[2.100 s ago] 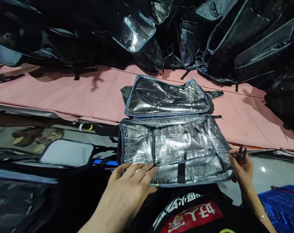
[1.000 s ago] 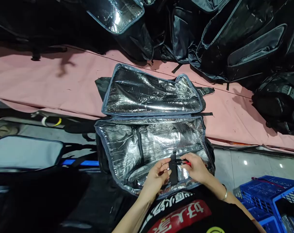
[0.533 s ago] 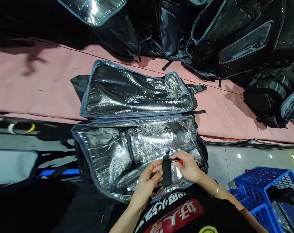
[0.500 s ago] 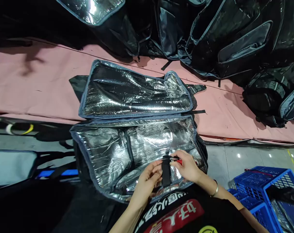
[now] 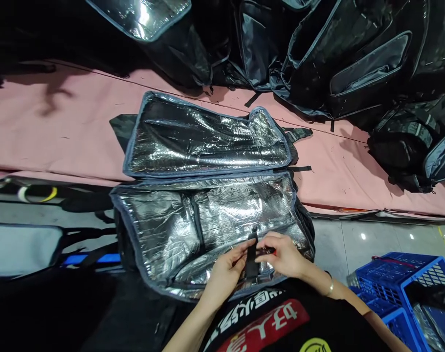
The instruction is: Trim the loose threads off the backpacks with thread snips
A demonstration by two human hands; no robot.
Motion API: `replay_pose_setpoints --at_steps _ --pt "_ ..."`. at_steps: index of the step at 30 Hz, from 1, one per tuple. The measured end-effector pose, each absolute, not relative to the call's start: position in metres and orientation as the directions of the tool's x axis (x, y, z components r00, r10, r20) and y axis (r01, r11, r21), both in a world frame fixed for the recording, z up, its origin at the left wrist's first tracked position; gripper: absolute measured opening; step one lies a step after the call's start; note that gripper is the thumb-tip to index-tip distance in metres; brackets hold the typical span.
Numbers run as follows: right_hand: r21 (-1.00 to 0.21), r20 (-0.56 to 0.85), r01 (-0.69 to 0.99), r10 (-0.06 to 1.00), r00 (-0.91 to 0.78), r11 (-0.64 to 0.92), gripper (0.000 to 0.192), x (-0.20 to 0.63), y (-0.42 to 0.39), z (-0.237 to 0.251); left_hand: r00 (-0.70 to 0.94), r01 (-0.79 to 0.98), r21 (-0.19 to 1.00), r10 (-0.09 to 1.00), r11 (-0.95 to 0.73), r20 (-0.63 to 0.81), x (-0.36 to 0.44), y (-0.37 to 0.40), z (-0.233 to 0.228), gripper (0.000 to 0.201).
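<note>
Bare pink mat point(image 5: 61, 132) left of lid point(image 5: 208, 137)

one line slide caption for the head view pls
Both hands, left and right, work small red-handled snips at a black strap inside an open foil-lined bag.

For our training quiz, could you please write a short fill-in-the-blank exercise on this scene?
1. The open bag is lined with ____ foil.
2. Both hands meet at a ____ strap on the bag's near wall.
3. The right hand holds a small cutter with a ____ handle.
4. The crates at lower right are ____.

Missing words: silver; black; red; blue
</note>
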State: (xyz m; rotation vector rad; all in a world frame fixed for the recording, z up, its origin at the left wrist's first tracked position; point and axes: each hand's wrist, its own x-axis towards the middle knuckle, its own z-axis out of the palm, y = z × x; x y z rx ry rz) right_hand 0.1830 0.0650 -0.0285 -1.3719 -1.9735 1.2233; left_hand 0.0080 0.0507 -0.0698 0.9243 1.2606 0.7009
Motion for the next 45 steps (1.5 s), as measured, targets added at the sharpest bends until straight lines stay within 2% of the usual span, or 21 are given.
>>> replay_pose_setpoints --at_steps 3,5,8,11,14,18,22,24,28,31,33,35,36,38,41,43,45 --pt "-0.88 -0.072 0.424 0.821 -0.566 0.215 0.022 0.194 0.06 -0.002 0.118 0.095 0.869 0.861 0.486 -0.495 0.008 0.056 -0.068 0.036" --pt "-0.878 -0.089 0.438 0.834 -0.545 0.192 0.017 0.196 0.059 0.005 0.067 0.051 0.838 0.836 0.543 -0.545 0.01 0.059 -0.067 0.028" --pt "-0.891 -0.113 0.437 0.874 -0.473 0.121 0.003 0.193 0.06 0.0 0.049 -0.022 0.809 0.809 0.587 -0.586 0.013 0.062 -0.066 0.038" --pt "-0.892 -0.117 0.444 0.906 -0.406 0.084 0.007 0.187 0.061 -0.011 0.054 -0.035 0.807 0.808 0.589 -0.587 0.014 0.064 -0.064 0.042" --pt "-0.882 -0.121 0.469 0.933 -0.338 0.055 0.008 0.186 0.061 -0.018 0.073 -0.04 0.807 0.807 0.59 -0.586 0.012 0.064 -0.063 0.039" --pt "-0.881 -0.102 0.468 0.939 -0.328 0.068 0.004 0.187 0.06 -0.016 0.095 -0.045 0.825 0.824 0.563 -0.558 0.011 0.06 -0.064 0.028" --pt "-0.867 -0.082 0.49 0.947 -0.311 0.086 0.002 0.181 0.061 -0.016 0.136 0.13 0.907 0.899 0.4 -0.416 0.008 0.056 -0.068 0.029" --pt "-0.82 -0.088 0.566 0.96 -0.264 0.08 0.004 0.174 0.065 -0.022 0.19 0.182 0.914 0.899 0.362 -0.394 0.007 0.056 -0.068 0.029" --pt "-0.68 -0.154 0.732 0.968 -0.196 0.04 0.015 0.165 0.075 -0.039 0.318 0.051 0.888 0.836 0.457 -0.448 0.006 0.057 -0.061 0.034" --pt "-0.75 -0.115 0.661 0.977 -0.181 0.034 0.013 0.17 0.073 -0.031 0.317 0.016 0.891 0.842 0.454 -0.435 0.004 0.056 -0.056 0.049" --pt "-0.83 -0.034 0.552 0.981 -0.19 0.078 0.008 0.182 0.064 -0.01 0.265 0.145 0.903 0.864 0.404 -0.429 0.003 0.057 -0.053 0.055" --pt "-0.878 0.084 0.442 0.968 -0.236 0.184 0.013 0.199 0.051 0.016 0.221 0.362 0.875 0.882 0.322 -0.416 0.002 0.057 -0.048 0.054" --pt "-0.885 0.137 0.409 0.963 -0.231 0.224 0.015 0.21 0.045 0.029 0.214 0.472 0.837 0.885 0.277 -0.413 0.002 0.057 -0.044 0.053" --pt "-0.861 0.199 0.452 0.973 -0.117 0.231 0.017 0.231 0.037 0.046 0.215 0.653 0.732 0.879 0.194 -0.425 0.003 0.057 -0.036 0.051" --pt "-0.789 0.15 0.61 0.986 0.066 0.079 0.012 0.255 0.033 0.049 0.202 0.812 0.575 0.875 0.101 -0.44 0.007 0.056 -0.025 0.049" --pt "-0.714 0.047 0.7 0.997 0.054 -0.004 0.014 0.262 0.035 0.04 0.201 0.854 0.517 0.881 0.056 -0.429 0.01 0.056 -0.022 0.047" --pt "-0.653 -0.053 0.756 0.998 0.018 -0.048 0.016 0.263 0.037 0.029 0.22 0.862 0.507 0.877 0.03 -0.427 0.012 0.055 -0.024 0.046"
